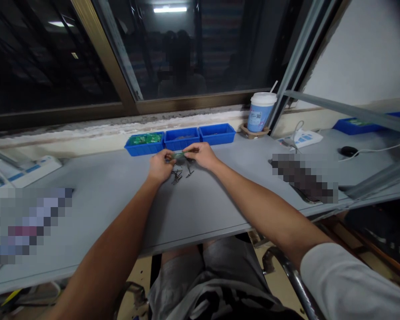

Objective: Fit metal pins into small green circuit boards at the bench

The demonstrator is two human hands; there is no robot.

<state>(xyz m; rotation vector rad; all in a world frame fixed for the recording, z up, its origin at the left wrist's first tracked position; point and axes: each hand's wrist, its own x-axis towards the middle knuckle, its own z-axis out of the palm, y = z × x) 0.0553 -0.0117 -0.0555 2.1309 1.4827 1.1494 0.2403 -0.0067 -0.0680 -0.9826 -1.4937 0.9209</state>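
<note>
Small green piece (178, 155) on near side of middle blue bin (175, 145), held up just over the bench (190, 211). Left hand (160, 166) and right hand (202, 155) close together, fingertips pinched on it from opposite sides; exact contact blurred. Loose dark metal parts (177, 176) lie on bench, also near side of that bin. Piece probably light, thin, stiff, maybe fragile; best gripped by opposite edges, no bending. Slipperiness: can't tell.
</note>
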